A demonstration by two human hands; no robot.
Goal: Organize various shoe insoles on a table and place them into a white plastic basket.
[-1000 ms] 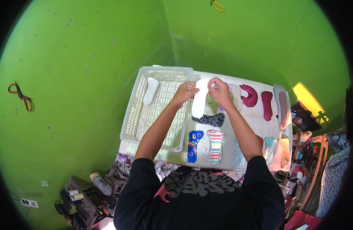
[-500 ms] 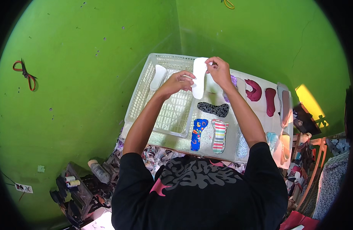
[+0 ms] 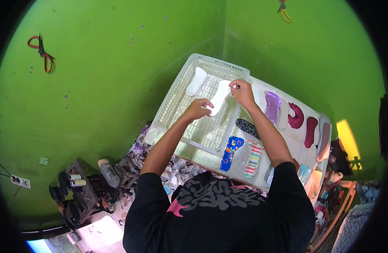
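A white insole (image 3: pixel 219 98) is stretched at a slant between my hands, above the right part of a white plastic crate (image 3: pixel 172 92). My right hand (image 3: pixel 243 91) pinches its upper end between thumb and fingers. At its lower end, my left hand (image 3: pixel 198 109) grips the edge with thumb and fingertips. Inside the crate, near its far left corner, lies another white insole (image 3: pixel 197 82). Just right of the crate are a black patterned insole (image 3: pixel 247 127), a blue printed one (image 3: pixel 232 152) and a striped one (image 3: pixel 254 159).
More insoles lie farther right on the table: a purple glittery one (image 3: pixel 273 106) and dark red ones (image 3: pixel 311 131). Fabric scraps (image 3: pixel 186 174) cover the floor by the table. Scissors (image 3: pixel 41 53) hang on the green wall. Thread spools (image 3: pixel 77 183) stand at lower left.
The view has swung, so the scene sits farther right. The white insole has tilted and come lower, over the crate. My left hand has closed on its lower end.
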